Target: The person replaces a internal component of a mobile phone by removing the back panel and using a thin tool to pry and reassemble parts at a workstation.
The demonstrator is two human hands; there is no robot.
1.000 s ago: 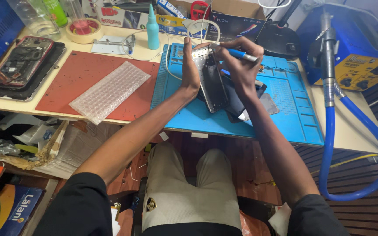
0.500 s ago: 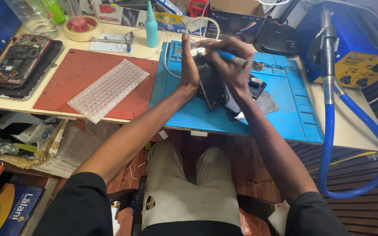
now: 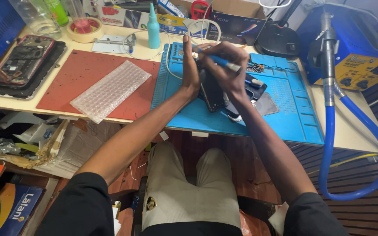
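Fingers of the right hand are pinched narrow round a blue-handled tool, tip aimed toward 10 o'clock at the top end of a dark phone. The left hand is set edge-on at 9 o'clock of the phone, fingers straight and together, palm pressed to its side; whether anything is gripped there cannot be told. The phone is propped tilted on the blue work mat, near mat centre, with a second dark flat part just beside it at 3 o'clock.

For the step in hand, judged: the tool is best kept low and steady, light pressure only, with the phone braced firmly by the left palm so it is not slid on the mat.

Outward: a sheet of bubble wrap on a red mat at 9 o'clock, a teal squeeze bottle at 11 o'clock, an opened phone on a dark tray far at 9 o'clock, a blue hose at 3 o'clock.

Hidden or unclear: the tool tip and its contact point are covered by the fingers; the phone's top edge is masked by both hands; the tool type cannot be made out.
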